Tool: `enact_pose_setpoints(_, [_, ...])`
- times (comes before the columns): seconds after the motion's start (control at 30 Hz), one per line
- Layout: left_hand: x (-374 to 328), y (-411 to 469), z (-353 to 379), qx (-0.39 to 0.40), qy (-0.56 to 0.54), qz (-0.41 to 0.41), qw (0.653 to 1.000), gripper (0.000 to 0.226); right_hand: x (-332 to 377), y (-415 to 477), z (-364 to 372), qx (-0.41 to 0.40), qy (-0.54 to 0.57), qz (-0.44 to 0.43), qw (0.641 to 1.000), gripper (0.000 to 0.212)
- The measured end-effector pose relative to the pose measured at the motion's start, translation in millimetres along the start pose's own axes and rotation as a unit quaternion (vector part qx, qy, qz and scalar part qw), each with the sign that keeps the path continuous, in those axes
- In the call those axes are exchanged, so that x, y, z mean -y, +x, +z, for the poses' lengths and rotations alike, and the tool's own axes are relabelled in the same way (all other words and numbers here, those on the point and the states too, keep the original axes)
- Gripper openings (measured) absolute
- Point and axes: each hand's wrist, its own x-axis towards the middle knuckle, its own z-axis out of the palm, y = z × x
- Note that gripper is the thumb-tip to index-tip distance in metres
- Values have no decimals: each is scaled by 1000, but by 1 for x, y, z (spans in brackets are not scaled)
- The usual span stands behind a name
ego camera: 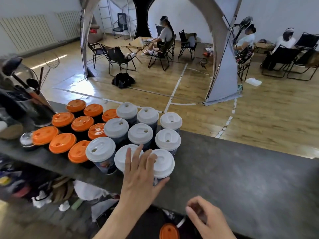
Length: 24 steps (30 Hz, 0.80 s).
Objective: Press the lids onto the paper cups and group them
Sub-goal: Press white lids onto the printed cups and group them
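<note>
Several paper cups with white lids (140, 133) stand grouped on the dark counter (241, 169), next to a group of several cups with orange lids (63, 119) on their left. My left hand (139, 173) lies with straight fingers over the two nearest white lids, on the lid of one cup (163, 163), thumb against its side. My right hand (205, 216) hovers near the counter's front edge with loosely curled fingers, holding nothing. One more orange-lidded cup (169, 232) sits below the counter at the bottom edge.
A holder with kitchen utensils (22, 87) and a small glass (25, 139) stand at the counter's left end. Cluttered items lie on a lower shelf (51, 190). Beyond the counter are a wooden floor, folding chairs, a tent frame and seated people.
</note>
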Motion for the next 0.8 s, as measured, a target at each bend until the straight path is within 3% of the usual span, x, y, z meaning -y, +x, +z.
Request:
enact_pose_setpoints(0.1, [-9,-5,-5,-14,-31,7,999,59,-3,8,2,-26,2,-19,999,27])
enact_pose_setpoints(0.23, [-33,-10,-11,-45,-142,30,988,54,-4,18,5,4,57,-14,998,78])
enact_pose_setpoints(0.3, [-49,-7,-9,-44,-206,16,977,56,-10,21,4,14,104,-17,994,88])
enact_pose_setpoints(0.4, [-67,4,4,14,-297,-36,954,60,-24,28,-1,-24,162,-23,986,84])
enact_pose_setpoints(0.57, [-91,32,39,172,-444,-83,876,62,-56,45,-25,-99,172,-9,980,79])
enact_pose_setpoints(0.7, [-112,47,60,203,-448,-91,866,55,-74,48,-35,-124,192,-6,973,82])
enact_pose_setpoints(0.8, [-120,51,70,181,-467,-117,858,46,-82,48,-35,-148,208,-14,967,79])
